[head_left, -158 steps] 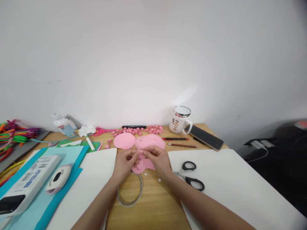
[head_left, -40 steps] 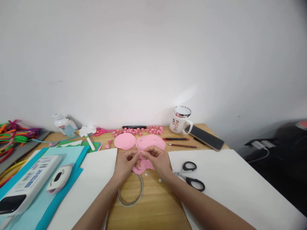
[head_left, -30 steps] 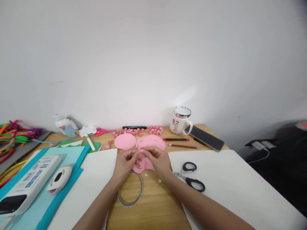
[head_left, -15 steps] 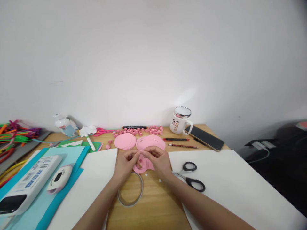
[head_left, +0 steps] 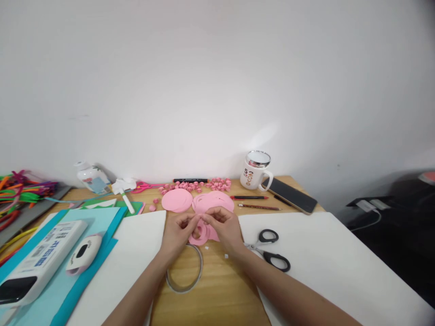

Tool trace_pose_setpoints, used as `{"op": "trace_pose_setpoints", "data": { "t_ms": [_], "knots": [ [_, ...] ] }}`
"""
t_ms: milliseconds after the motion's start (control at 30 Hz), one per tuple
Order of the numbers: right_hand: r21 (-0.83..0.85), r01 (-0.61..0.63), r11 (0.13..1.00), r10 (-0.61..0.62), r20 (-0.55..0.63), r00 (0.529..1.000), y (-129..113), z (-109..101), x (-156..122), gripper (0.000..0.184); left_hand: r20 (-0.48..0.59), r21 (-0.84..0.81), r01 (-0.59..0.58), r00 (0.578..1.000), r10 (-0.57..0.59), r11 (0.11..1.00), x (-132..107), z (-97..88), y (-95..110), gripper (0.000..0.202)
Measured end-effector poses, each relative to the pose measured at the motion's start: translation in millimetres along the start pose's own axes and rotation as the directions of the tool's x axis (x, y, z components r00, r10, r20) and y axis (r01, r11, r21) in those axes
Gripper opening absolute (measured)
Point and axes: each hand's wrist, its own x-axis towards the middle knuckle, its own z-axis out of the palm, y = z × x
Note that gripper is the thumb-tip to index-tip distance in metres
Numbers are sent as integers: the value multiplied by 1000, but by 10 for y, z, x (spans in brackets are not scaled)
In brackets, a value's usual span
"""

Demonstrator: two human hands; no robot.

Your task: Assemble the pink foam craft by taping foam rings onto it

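My left hand (head_left: 179, 231) and my right hand (head_left: 221, 226) meet over the middle of the table, thumbs and forefingers pinched together. Between the fingertips is the end of a curled pink paper spiral (head_left: 203, 236), whose loops show just below them; the pinched part is mostly hidden. Right behind my hands is a pile of pink paper circles (head_left: 214, 200), with a second stack of pink circles (head_left: 176, 199) to its left. A roll of tape (head_left: 183, 290) lies on its side near my left wrist. Black-handled scissors (head_left: 272, 254) rest beside my right wrist, blades partly covered by it.
Small rolled pink paper pieces (head_left: 190, 186) lie along the wall near a black marker (head_left: 190, 180). A white mug (head_left: 253, 176), a phone (head_left: 292, 195) and a pencil (head_left: 260, 207) are at back right. A glue gun (head_left: 125, 194) and a white bottle (head_left: 91, 177) are at left.
Almost nothing differs; both hands stay pinched in the same place, and the pink loops beneath the fingers have shifted very slightly.
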Motion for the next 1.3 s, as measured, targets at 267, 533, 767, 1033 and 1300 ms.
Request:
{"op": "trace_pose_setpoints", "data": {
  "t_ms": [267,533,767,1033,1300],
  "knots": [
    [10,-2,1000,2,23,1000,-6,9,0,16,-23,13,-18,1000,18,1000,16,-3,-15,28],
    [31,-2,1000,1,19,1000,26,1,15,17,-26,-12,-40,999,39,999,-12,-5,15,22],
    [66,-24,998,26,-37,999,25,-6,25,18,65,-330,118,993,-102,937,12,-30,-11,22],
    [60,-37,997,37,1,999,39,-20,30,16,102,-166,68,993,-51,984,14,-13,-29,28],
    [2,-6,1000,6,-2,1000,3,-8,13,14,44,-47,10,999,-7,999,4,-10,3,27]
  ]
}}
